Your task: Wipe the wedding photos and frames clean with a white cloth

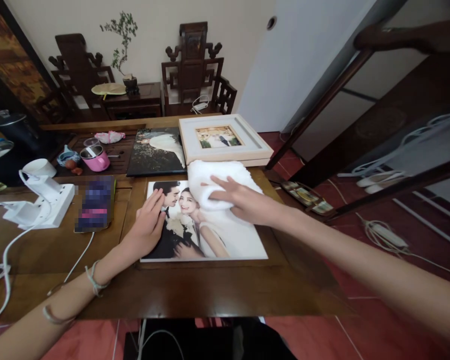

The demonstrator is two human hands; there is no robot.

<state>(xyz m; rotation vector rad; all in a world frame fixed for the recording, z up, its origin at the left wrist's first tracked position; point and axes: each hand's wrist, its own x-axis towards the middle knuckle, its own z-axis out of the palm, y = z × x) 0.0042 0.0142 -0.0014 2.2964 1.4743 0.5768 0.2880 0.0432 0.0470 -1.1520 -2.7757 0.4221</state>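
A wedding photo panel [195, 235] showing a couple lies flat on the wooden table [210, 290]. My left hand [150, 222] rests on the panel's left side, its fingers stretched out together and pointing away from me. Over the panel's upper right part is a folded white towel [217, 175]. My right hand [234, 197] presses down on this towel and grips it, with a fold bulging between thumb and fingers. The towel hides the panel's top right corner and reaches the edge of the white frame behind it.
Behind are a white picture frame [262, 150] and a dark photo panel [142, 155]. To the left stand a pink mug [95, 159], a phone [96, 202] on a cable and a white power strip [62, 205]. Dark carved chairs [193, 65] line the wall.
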